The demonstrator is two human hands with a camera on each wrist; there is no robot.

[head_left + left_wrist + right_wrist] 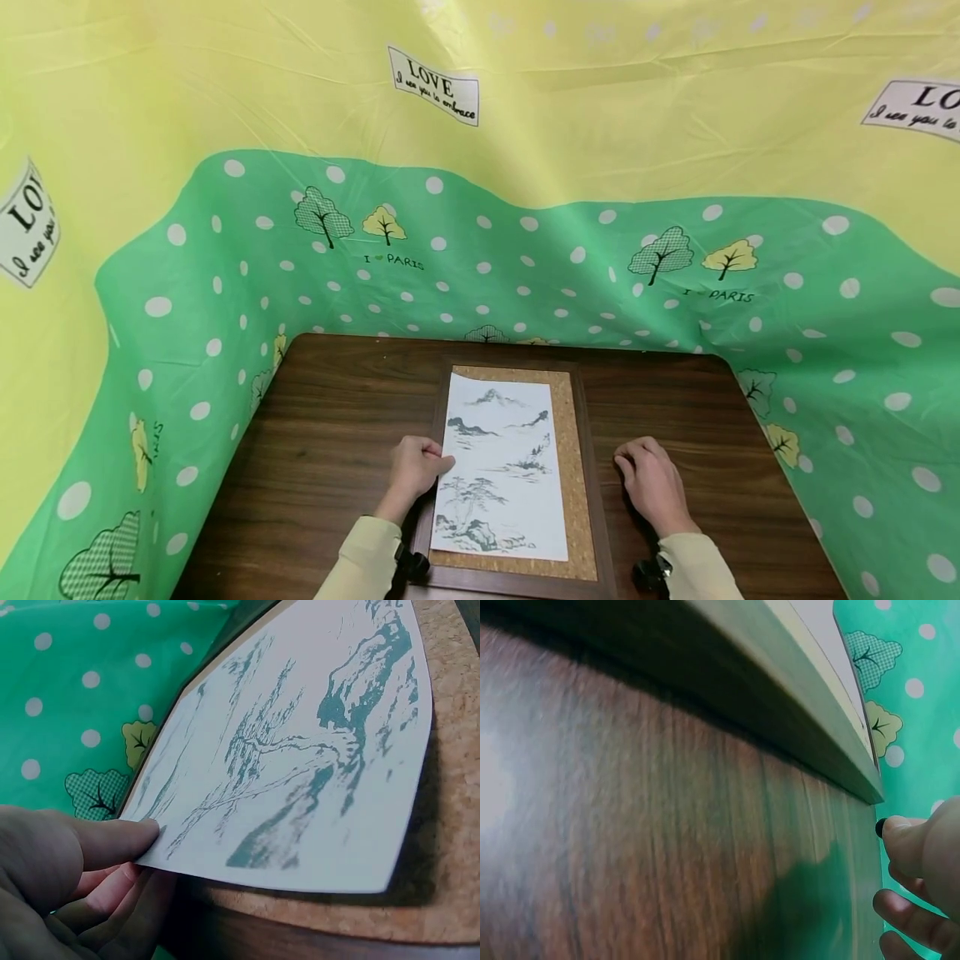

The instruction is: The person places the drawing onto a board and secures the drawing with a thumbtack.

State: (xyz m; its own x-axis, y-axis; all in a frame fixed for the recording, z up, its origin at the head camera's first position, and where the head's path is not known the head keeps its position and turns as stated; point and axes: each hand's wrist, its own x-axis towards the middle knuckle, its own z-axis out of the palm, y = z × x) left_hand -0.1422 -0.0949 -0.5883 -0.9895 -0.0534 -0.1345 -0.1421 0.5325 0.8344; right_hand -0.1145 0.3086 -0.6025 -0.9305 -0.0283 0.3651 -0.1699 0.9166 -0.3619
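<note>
The left hand pinches the left edge of an ink-landscape print over a cork board; whether the curled right hand, beside the board, holds anything, I cannot tell. Beneath is a dark wood-grain table, backed by yellow-and-green curtain.

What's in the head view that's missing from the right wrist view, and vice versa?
Head only: the left hand pinching the left edge of the paper, the ink landscape on it, and the LOVE labels.

Right wrist only: a small black thing against the right hand, too small to identify.

Both: the right hand, wood table, brown frame, dotted curtain, and the paper, just a sliver from the right wrist.
</note>
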